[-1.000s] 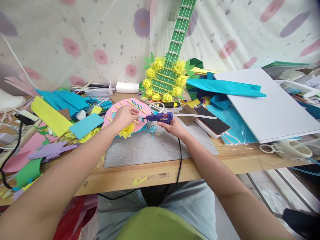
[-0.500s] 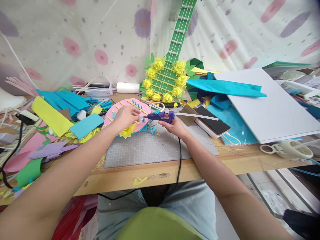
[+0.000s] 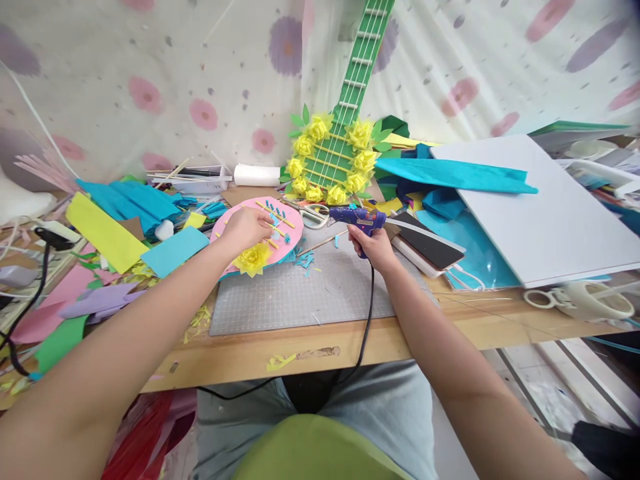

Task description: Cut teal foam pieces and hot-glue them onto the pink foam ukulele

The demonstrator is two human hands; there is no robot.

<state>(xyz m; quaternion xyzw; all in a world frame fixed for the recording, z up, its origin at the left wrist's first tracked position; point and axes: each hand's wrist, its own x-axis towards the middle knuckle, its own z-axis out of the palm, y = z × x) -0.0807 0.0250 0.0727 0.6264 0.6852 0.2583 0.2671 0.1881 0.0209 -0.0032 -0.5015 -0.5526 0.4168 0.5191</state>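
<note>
Glue gun (image 3: 359,219) is gripped in the right hand (image 3: 371,245), above the far right of the grey mat (image 3: 300,300); the left hand (image 3: 249,231) (whether it pinches anything, I cannot tell) is over the pink disc (image 3: 295,231), far left.

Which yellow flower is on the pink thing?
The lone yellow paper flower at the near edge of the pink disc; the other yellow flowers are all on the green guitar.
</note>
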